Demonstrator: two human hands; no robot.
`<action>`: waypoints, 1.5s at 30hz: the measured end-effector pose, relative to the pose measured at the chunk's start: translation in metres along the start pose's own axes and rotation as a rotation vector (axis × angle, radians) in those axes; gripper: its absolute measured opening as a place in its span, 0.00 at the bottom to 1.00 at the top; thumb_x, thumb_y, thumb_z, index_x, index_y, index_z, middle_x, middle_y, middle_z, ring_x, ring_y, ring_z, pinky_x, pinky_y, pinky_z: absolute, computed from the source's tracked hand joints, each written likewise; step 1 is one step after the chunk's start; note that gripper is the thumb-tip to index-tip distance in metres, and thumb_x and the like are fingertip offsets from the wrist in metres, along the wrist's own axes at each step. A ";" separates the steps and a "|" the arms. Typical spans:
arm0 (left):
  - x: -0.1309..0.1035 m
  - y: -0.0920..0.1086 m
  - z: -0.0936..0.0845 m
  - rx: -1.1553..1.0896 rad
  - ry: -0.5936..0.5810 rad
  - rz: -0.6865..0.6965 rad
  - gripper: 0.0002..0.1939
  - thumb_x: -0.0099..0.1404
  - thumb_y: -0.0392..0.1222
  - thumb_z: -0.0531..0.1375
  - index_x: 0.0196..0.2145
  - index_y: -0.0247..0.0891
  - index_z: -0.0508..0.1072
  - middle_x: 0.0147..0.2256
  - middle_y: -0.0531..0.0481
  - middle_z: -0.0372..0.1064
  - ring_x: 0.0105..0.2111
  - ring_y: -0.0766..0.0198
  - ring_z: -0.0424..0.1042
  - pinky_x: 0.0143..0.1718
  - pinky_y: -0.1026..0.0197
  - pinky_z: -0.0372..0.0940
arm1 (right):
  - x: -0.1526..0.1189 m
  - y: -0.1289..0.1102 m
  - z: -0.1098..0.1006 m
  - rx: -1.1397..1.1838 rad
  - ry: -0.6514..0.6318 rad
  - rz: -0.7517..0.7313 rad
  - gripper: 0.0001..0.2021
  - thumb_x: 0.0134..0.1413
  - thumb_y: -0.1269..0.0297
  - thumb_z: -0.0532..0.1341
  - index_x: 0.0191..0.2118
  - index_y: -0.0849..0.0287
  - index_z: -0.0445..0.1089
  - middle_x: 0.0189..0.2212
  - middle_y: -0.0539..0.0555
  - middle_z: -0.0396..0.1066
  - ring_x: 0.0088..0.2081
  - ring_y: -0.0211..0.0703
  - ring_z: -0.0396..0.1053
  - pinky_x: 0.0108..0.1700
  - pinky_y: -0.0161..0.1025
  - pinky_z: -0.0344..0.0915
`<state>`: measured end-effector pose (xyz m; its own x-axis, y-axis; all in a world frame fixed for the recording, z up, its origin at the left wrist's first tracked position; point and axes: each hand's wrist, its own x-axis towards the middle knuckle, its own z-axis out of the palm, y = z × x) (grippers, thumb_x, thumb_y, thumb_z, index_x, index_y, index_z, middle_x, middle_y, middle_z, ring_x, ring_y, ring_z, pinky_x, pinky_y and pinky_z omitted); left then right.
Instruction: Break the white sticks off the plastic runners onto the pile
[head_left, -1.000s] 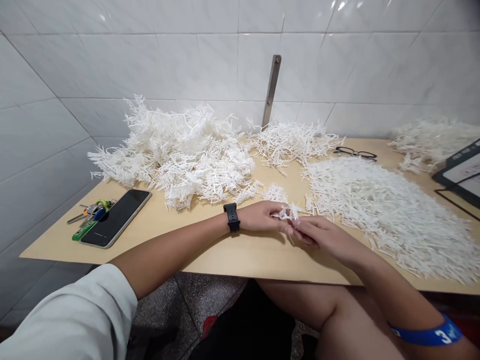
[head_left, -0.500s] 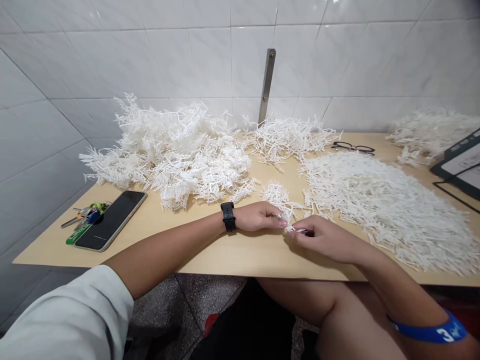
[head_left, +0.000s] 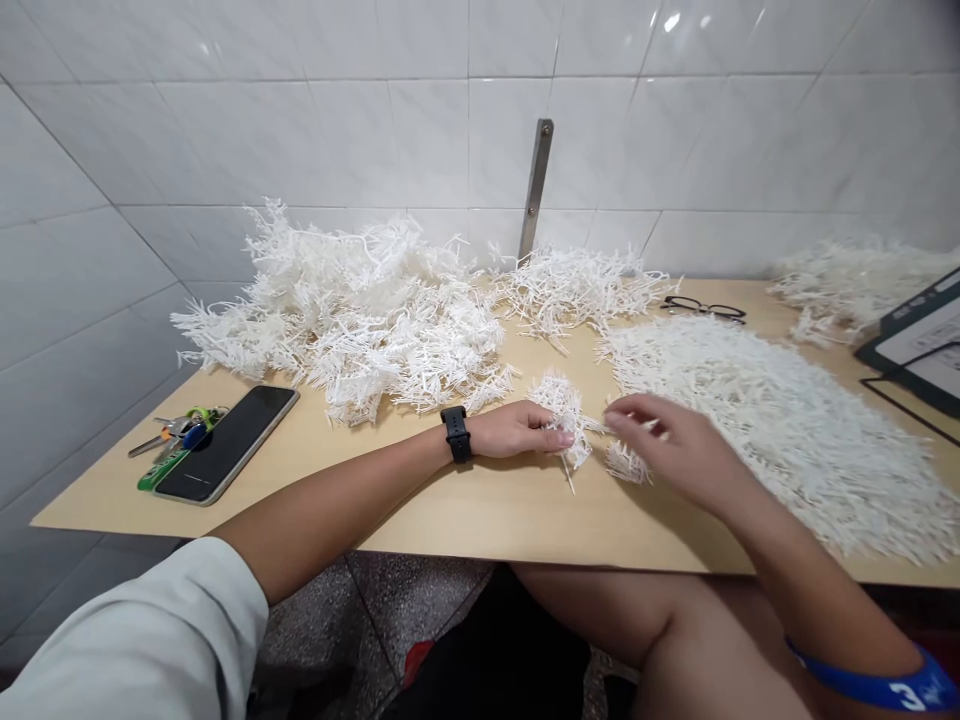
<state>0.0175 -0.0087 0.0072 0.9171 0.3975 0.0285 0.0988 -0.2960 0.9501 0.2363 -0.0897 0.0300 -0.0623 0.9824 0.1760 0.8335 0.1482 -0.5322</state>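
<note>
Fingers [head_left: 553, 441] of the left hand [head_left: 512, 430] are, on my inspection through the head camera, pinched together, thumb uppermost, on a white branched sprig [head_left: 576, 455] just above the table [head_left: 450, 510], one thin strand of it pointing toward the near edge. I record the right hand [head_left: 675, 450] as partly curled, with a gap between thumb and fingers; its fingertips stand near the strand ends beside the sprig, and I cannot tell whether they have hold of any. Below them lies a small clump [head_left: 628, 463]; another small pile [head_left: 556, 390] lies just behind the left thumb. I note a large heap [head_left: 360, 310] of the same white material at the back left, a lesser heap [head_left: 585, 282] near the metal bar [head_left: 535, 190], and a broad flat spread [head_left: 757, 420] on the right. Eyeglasses [head_left: 705, 309] lie behind that spread. A phone [head_left: 225, 447] lies at the left, keys [head_left: 176, 428] beside it. The left wrist bears a black watch [head_left: 455, 434].
</note>
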 end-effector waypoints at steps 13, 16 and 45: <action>0.001 -0.006 -0.002 -0.021 -0.093 0.055 0.27 0.60 0.62 0.59 0.24 0.32 0.71 0.23 0.54 0.62 0.26 0.72 0.57 0.31 0.67 0.55 | -0.013 -0.033 0.016 0.082 -0.482 -0.061 0.16 0.58 0.59 0.51 0.20 0.57 0.50 0.18 0.46 0.47 0.22 0.35 0.46 0.26 0.37 0.44; 0.001 -0.010 -0.002 -0.040 -0.102 0.052 0.26 0.61 0.60 0.59 0.24 0.32 0.70 0.22 0.55 0.60 0.25 0.72 0.55 0.30 0.67 0.53 | -0.013 -0.036 0.012 0.105 -0.524 0.006 0.16 0.55 0.60 0.52 0.20 0.57 0.49 0.18 0.45 0.44 0.22 0.34 0.45 0.26 0.37 0.43; -0.004 -0.012 -0.018 -0.114 -0.084 -0.014 0.24 0.59 0.58 0.61 0.21 0.33 0.65 0.19 0.55 0.55 0.22 0.72 0.52 0.26 0.64 0.48 | -0.009 -0.030 0.012 0.246 -0.464 -0.135 0.20 0.59 0.54 0.52 0.19 0.58 0.51 0.18 0.45 0.46 0.22 0.34 0.47 0.25 0.35 0.46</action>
<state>0.0058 0.0084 0.0011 0.9457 0.3251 -0.0067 0.0716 -0.1882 0.9795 0.2058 -0.1015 0.0344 -0.4419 0.8917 -0.0980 0.6515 0.2439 -0.7184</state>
